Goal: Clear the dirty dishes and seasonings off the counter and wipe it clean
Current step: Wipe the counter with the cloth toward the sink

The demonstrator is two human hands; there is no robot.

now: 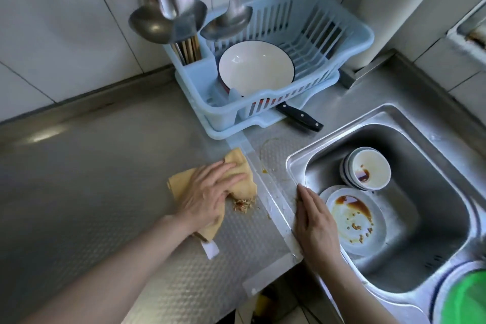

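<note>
My left hand presses flat on a tan cloth on the steel counter, with a small heap of food crumbs at the cloth's right edge. My right hand stands on its edge, fingers straight, at the sink's left rim. Brown sauce smears mark the counter beside the sink. In the sink lie a dirty white plate with sauce and crumbs and a stack of small white bowls, the top one stained with sauce.
A light blue dish rack stands at the back holding a white bowl. A black-handled knife sticks out from under it. Ladles hang above. A green basin shows at the bottom right.
</note>
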